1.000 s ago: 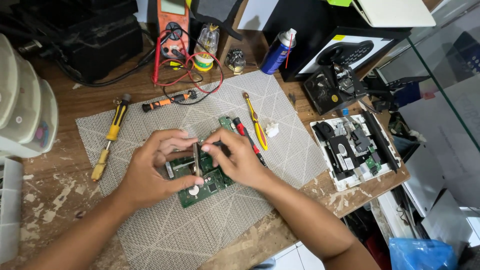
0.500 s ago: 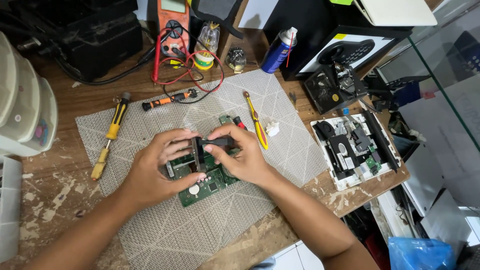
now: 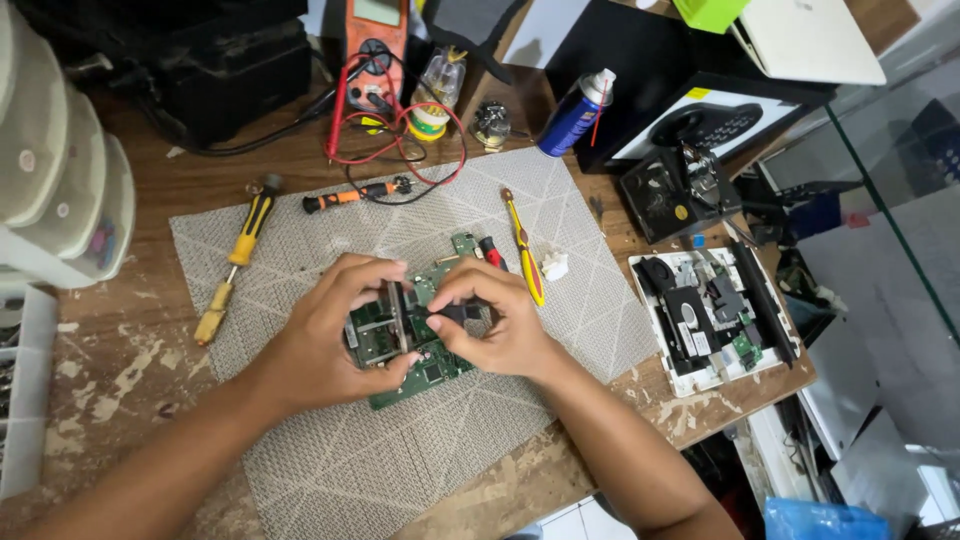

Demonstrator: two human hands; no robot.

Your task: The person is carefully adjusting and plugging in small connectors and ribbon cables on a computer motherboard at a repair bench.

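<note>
A green circuit board (image 3: 425, 368) lies on a grey woven mat (image 3: 330, 470) in the middle of the wooden bench. My left hand (image 3: 335, 335) rests over its left part, thumb and fingers pinching a thin metal piece (image 3: 396, 312) that stands up from the board. My right hand (image 3: 495, 322) is on the board's right part and pinches a small dark part (image 3: 447, 313) next to that metal piece. The board's upper edge shows between my hands; much of it is hidden under them.
On the mat lie a yellow-handled screwdriver (image 3: 238, 255), an orange screwdriver (image 3: 350, 196), yellow tweezers (image 3: 525, 250) and a red-handled tool (image 3: 492, 252). A white tray (image 3: 660, 345) with a taken-apart device sits at right. A multimeter (image 3: 377, 30), a spray can (image 3: 573, 113) and black boxes stand behind.
Both hands have lifted slightly and shifted up the board; my right fingers have closed on the small dark part beside the metal piece. The board has stayed in place.
</note>
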